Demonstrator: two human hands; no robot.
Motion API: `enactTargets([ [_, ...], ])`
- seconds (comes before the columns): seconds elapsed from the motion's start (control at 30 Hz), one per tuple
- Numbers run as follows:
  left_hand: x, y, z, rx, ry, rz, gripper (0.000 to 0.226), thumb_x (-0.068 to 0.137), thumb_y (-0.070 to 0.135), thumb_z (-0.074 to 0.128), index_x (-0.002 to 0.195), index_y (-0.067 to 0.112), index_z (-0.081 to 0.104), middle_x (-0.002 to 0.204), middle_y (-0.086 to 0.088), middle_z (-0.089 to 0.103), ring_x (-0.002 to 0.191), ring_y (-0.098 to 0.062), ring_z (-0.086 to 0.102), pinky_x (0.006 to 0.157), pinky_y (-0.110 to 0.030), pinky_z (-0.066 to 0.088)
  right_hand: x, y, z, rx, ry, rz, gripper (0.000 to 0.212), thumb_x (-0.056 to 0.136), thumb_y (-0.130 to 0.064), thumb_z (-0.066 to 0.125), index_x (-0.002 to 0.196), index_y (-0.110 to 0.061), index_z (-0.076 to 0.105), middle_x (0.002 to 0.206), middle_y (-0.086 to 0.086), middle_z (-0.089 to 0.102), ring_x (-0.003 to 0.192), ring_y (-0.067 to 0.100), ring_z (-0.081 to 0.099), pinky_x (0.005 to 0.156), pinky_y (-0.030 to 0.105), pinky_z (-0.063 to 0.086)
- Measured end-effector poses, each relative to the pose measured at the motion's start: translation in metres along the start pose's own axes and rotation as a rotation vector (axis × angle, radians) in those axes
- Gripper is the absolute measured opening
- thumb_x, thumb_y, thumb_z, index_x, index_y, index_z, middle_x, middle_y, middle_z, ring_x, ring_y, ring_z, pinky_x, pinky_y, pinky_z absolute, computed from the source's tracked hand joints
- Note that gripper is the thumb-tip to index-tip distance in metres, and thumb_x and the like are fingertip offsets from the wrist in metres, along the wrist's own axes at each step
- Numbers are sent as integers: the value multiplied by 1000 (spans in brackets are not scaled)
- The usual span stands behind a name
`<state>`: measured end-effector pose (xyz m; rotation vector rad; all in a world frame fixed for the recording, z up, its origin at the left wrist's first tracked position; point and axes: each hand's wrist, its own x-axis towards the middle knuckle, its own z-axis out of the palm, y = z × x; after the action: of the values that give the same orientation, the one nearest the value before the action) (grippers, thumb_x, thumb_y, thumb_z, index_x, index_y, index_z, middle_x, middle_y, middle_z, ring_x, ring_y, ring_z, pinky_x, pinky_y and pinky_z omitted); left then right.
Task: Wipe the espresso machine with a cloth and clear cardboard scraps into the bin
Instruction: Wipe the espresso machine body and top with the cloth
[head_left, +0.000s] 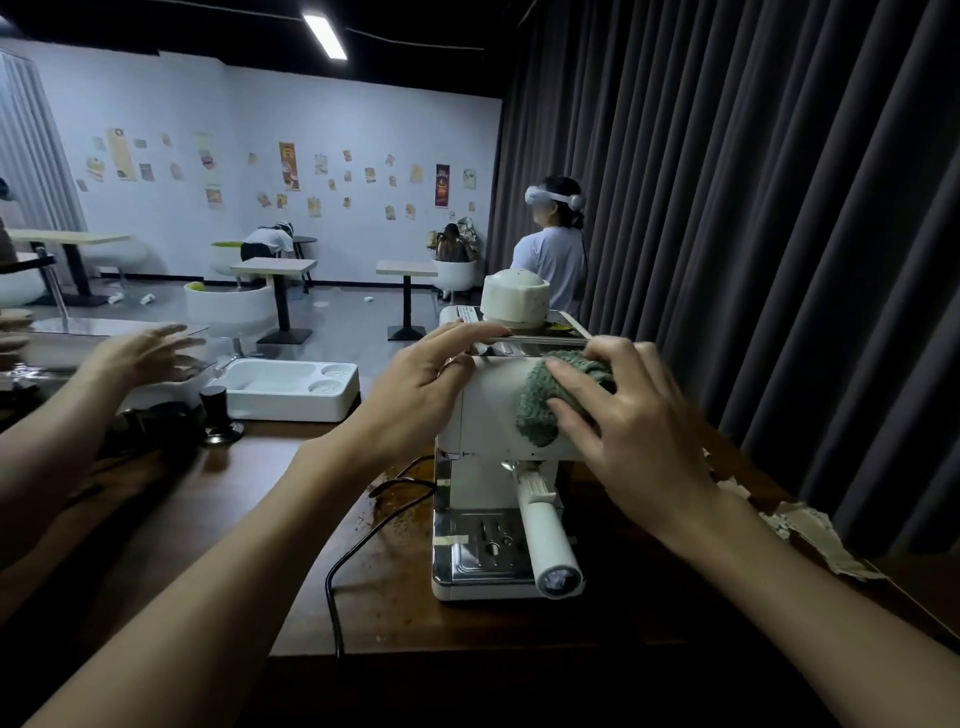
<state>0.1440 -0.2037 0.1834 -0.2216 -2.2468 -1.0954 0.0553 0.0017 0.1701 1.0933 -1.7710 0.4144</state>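
Our forearms fill the bottom of view, both reaching to the machine at the right of the worktop.

Left hand: draped on the top-left corner, fingers bent over the top edge, bracing it. Right hand: fingers curved round the bunched green cloth, pressing it onto the upper front panel.

Handling, our read:
- cloth is knit, soft and light, and conforms to edges. We keep it bunched in the palm.
- machine looks heavy enough to stay put, but the smooth casing could slide under a push, so we keep the brace on the top corner.
- scraps lie at the right worktop edge, by the curtain. They look thin, torn and light, so pinch or sweep them. Small bits may scatter.
- bin is not in view.

In the way:
- handle sticks out toward us over the drip tray and blocks a straight downward wipe.
- white dome sits on top and looks loose enough to knock.
- cable loops left of the base, through spilled grounds, and could snag.

Further left are a tamper, a white tray and another person's hand, well apart from the machine.
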Motion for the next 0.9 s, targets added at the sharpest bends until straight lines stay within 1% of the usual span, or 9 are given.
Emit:
enactTargets([
  [0.13,1,1,-4,7,-35,-12,41,101,16,39,126,40,61,131,19,57,121,9,48,91,-7,38,3,-9,6,49,14,8,36,84,-16,74,118,-5,68,107,15,61,99,32,53,83,44,51],
  [0.3,-2,3,-4,-62,-29,-7,40,100,34,35,128,34,63,131,15,61,124,8,49,91,-1,35,12,-36,17,85,17,-11,39,85,-24,72,121,-9,66,113,14,60,106,29,51,86,39,41],
  [0.43,-4,0,-5,-69,-35,-20,42,103,45,29,132,39,58,134,19,59,129,4,48,98,-10,38,15,-47,22,109,19,-67,41,89,-33,65,123,-10,65,115,16,59,105,33,54,80,41,43],
  [0.53,-7,-3,-5,-79,-70,-17,42,103,45,28,137,40,54,139,16,56,132,3,45,98,-6,37,11,-35,21,17,56,-100,40,89,-33,65,123,-11,65,112,15,60,103,30,50,78,40,36],
  [0.6,-8,-2,-5,-90,-75,-17,41,104,44,29,136,40,54,139,16,56,131,6,45,95,-1,34,5,-23,19,7,83,-63,38,87,-29,68,118,-5,67,110,17,60,101,30,47,79,40,36],
  [0.7,-7,-2,-6,-69,-76,-20,41,104,45,29,136,42,54,139,19,55,132,7,43,96,1,29,-4,-9,12,37,101,-3,35,88,-23,68,115,-1,66,105,16,60,96,30,51,78,42,44],
  [0.77,-7,-2,-5,-71,-81,-19,40,103,45,30,136,42,53,140,18,54,133,5,43,97,0,30,-6,-10,6,67,95,8,31,88,-20,69,114,-5,64,103,14,60,92,30,56,75,40,49],
  [0.87,-8,-2,-5,-69,-75,-3,38,104,40,35,138,42,52,142,19,52,131,11,41,95,0,32,0,-23,3,70,72,22,16,86,-21,71,95,-10,63,100,12,59,87,30,58,65,36,50],
  [0.9,-8,-2,-5,-54,-76,1,37,105,36,37,139,43,50,141,22,50,129,15,40,93,1,32,1,-28,3,62,62,27,17,85,-24,72,90,-10,64,99,12,59,86,29,58,64,36,50],
])
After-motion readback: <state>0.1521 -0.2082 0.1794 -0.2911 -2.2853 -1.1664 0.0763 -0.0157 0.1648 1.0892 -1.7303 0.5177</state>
